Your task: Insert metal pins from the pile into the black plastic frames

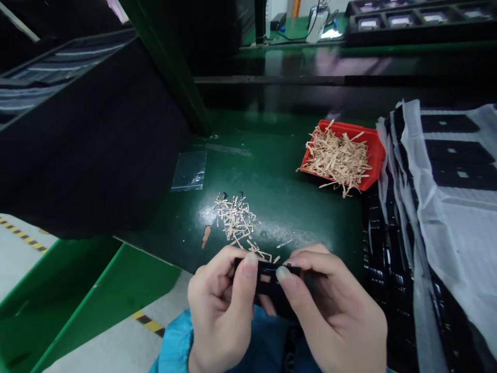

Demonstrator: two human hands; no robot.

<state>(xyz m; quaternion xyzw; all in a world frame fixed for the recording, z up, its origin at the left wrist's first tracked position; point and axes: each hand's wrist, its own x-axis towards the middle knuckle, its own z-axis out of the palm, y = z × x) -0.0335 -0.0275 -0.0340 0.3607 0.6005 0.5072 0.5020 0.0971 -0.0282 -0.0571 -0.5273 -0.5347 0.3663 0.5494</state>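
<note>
A black flat piece with a small rectangular opening (272, 292) is held between both hands, close to my body at the table's near edge. My left hand (227, 311) pinches its left end with the thumb on top. On the other end, my right hand (330, 305) grips it, thumb pressed near the upper edge and fingers behind. Just beyond the hands lies a loose pile of small beige and clear strips (235, 217). What the fingers touch behind the piece is hidden.
A red bin (375, 155) full of beige strips stands at the right on the green table (272, 171). Beside it are stacked black parts with white sheets (458, 217). A clear zip bag (189, 171) lies left, near a green post (171, 62). Black trays (423, 33) stand at the back.
</note>
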